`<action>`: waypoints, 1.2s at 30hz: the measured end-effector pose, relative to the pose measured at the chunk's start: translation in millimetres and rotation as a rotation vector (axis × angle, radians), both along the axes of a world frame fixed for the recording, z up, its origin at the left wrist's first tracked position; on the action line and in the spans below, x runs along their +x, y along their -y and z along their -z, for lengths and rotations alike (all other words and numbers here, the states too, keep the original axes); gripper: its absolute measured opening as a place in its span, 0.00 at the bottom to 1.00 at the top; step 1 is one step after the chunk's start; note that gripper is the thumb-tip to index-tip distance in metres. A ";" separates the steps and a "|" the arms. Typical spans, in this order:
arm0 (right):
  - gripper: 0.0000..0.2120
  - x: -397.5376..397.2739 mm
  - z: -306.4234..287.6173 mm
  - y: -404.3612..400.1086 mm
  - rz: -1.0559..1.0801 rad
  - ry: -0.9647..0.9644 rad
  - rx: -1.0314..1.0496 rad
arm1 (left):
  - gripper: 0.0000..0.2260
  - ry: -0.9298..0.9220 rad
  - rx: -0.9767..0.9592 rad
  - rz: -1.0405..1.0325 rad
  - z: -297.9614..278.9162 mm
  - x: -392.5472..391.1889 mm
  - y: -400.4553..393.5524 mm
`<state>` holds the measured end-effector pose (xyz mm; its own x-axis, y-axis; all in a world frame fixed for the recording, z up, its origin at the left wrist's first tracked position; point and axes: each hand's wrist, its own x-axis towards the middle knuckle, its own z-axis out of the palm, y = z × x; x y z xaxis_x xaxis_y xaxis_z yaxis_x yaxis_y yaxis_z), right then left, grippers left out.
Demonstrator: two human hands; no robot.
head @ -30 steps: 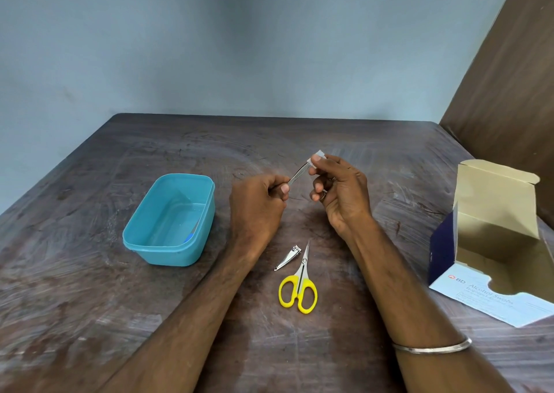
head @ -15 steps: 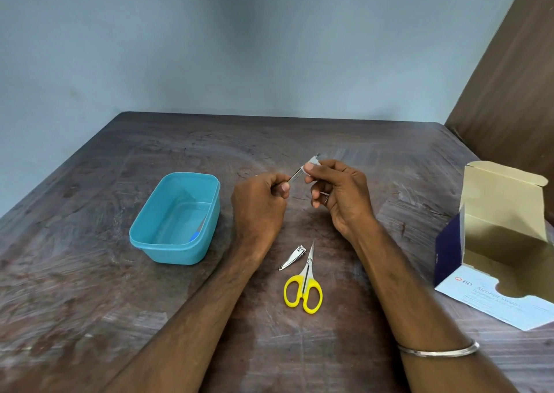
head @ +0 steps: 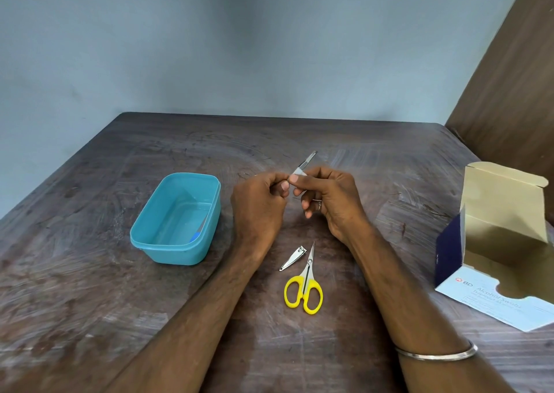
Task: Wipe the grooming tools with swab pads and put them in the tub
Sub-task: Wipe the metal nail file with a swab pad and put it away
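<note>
Nearest on the bench [head: 90,287] lie the yellow-handled scissors [head: 304,290], with a nail clipper [head: 293,258] just beside their blades. Beyond them, above the bench, the left hand [head: 257,204] pinches the near end of a slim metal tool [head: 306,163]. The right hand [head: 331,199] presses a white swab pad [head: 299,171] around its shaft; the tip points away. The blue tub [head: 180,217] sits left of the hands, something small and blue inside.
</note>
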<state>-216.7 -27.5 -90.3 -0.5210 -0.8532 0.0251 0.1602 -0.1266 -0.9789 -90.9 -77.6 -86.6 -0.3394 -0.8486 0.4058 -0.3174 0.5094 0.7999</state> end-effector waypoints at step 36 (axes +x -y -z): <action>0.17 -13.1 1.6 -4.4 -0.118 -0.050 -0.148 | 0.07 -0.439 1.022 0.441 -14.1 10.7 11.6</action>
